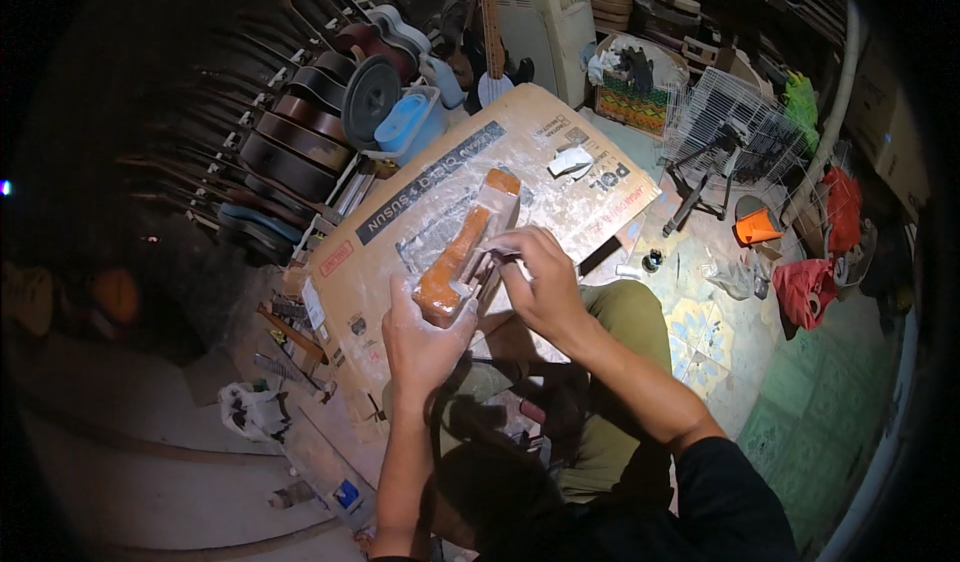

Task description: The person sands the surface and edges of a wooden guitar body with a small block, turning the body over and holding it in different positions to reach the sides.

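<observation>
An orange wooden guitar neck (468,247), dusted white, lies across a flattened cardboard sheet (560,162) on my lap. My left hand (420,342) grips its near, thicker end from below. My right hand (540,282) presses a small pale piece, probably sandpaper, against the side of the neck near its middle. The far end of the neck widens into a pale headstock. White dust covers the cardboard around the neck.
A row of guitar bodies (300,132) leans at the left. A blue tub (405,122), a white wire cage (735,122), an orange cup (757,227), red bags (805,287) and a crumpled white scrap (572,162) surround me. Patterned tile floor (800,402) is on the right.
</observation>
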A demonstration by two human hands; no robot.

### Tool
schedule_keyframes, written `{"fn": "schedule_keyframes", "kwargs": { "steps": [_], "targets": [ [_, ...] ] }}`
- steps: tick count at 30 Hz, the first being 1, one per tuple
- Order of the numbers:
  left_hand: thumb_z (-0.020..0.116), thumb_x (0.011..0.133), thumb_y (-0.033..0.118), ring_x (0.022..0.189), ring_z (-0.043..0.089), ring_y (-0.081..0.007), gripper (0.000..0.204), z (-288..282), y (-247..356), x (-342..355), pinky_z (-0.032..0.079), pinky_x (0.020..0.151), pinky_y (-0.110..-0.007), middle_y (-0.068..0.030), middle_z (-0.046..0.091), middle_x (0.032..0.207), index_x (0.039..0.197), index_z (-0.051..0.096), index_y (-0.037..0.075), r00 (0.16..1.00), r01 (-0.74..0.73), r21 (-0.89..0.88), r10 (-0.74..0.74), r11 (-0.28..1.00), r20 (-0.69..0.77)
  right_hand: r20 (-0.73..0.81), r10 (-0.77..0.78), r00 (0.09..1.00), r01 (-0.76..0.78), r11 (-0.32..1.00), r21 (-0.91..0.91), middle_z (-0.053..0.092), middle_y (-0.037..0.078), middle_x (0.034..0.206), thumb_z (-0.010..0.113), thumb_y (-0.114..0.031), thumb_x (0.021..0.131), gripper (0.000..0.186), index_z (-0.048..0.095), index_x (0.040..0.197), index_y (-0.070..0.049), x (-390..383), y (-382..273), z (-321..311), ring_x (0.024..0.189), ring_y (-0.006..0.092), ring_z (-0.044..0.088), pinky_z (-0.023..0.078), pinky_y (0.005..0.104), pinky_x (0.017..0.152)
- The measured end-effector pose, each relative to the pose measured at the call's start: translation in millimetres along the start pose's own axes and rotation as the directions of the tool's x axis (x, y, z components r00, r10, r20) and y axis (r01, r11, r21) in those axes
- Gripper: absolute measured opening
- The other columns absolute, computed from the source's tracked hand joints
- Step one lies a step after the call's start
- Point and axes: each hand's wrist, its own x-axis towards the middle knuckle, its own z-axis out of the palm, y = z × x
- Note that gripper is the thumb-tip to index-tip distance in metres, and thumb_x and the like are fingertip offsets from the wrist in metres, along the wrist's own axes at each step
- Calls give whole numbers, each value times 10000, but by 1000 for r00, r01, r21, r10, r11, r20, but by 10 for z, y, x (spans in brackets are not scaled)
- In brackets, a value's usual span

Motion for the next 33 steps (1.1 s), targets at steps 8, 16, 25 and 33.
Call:
{"fn": "schedule_keyframes", "kwargs": {
  "steps": [8, 16, 25, 33],
  "targets": [
    [820, 688, 181, 583, 646, -268, 490, 43, 138, -177, 490, 579, -390, -118, 617, 637, 1006, 479, 30, 998, 57, 29, -57, 998, -13, 237, 656, 717, -696, 654, 297, 611, 113, 835, 592, -183, 911, 227, 559, 990, 26, -253, 150, -73, 749, 170, 567, 462, 313, 695],
    [827, 692, 201, 648, 671, -344, 492, 145, 93, -420, 508, 640, -432, -136, 650, 676, 990, 469, 42, 985, 163, 23, -161, 986, -55, 57, 635, 770, -584, 667, 462, 652, 135, 886, 679, -135, 834, 245, 576, 955, 51, -180, 74, 190, 831, 176, 608, 496, 337, 770],
    [819, 718, 225, 681, 673, -370, 473, 135, 66, -591, 508, 665, -456, -154, 654, 700, 962, 461, 35, 980, 155, 9, -152, 988, -126, 152, 736, 660, -733, 586, 345, 658, 111, 826, 698, -136, 798, 271, 586, 945, 62, -275, -95, 251, 740, 164, 615, 507, 324, 681],
    [821, 703, 210, 682, 671, -368, 494, 86, 74, -625, 508, 667, -454, -159, 659, 717, 985, 457, 32, 980, 152, 26, -147, 988, -132, 150, 724, 674, -733, 628, 263, 579, 37, 695, 680, -124, 811, 207, 552, 908, 7, -315, -189, 274, 534, 87, 494, 402, 266, 459]
  ]
}}
